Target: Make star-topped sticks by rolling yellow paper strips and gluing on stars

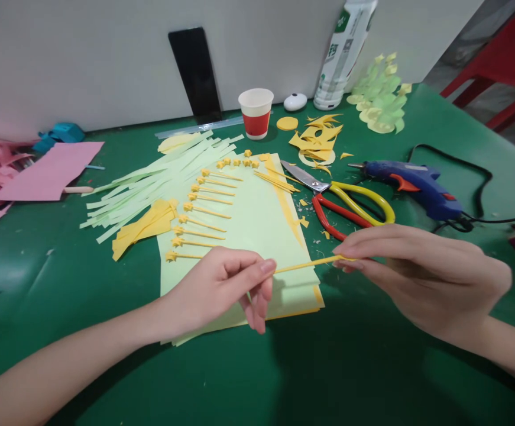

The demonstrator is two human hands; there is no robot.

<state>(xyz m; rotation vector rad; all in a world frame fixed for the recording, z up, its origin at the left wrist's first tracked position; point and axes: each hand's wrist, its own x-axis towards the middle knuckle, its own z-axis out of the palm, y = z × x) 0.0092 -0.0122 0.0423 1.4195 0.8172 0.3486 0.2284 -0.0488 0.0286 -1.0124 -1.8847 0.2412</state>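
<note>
A thin yellow paper stick (305, 265) stretches between my two hands above the paper stack. My left hand (235, 281) pinches its left end between thumb and finger. At the other end, my right hand (421, 272) has its fingertips closed on the stick. Beneath lies a stack of pale green paper sheets (257, 231), with a yellow sheet showing at its lower edge. On the stack rests a column of yellow star-tipped sticks (208, 211). Several small yellow stars (237, 162) and some plain yellow sticks (277, 181) lie near its top.
Scissors (341, 201) with red and yellow handles and a blue glue gun (417, 180) lie right. Yellow scraps (317, 142), a paper cup (256, 115) and a bottle (341, 59) stand behind. Green strips (159, 177), yellow paper (146, 228) and pink paper (53, 171) lie left.
</note>
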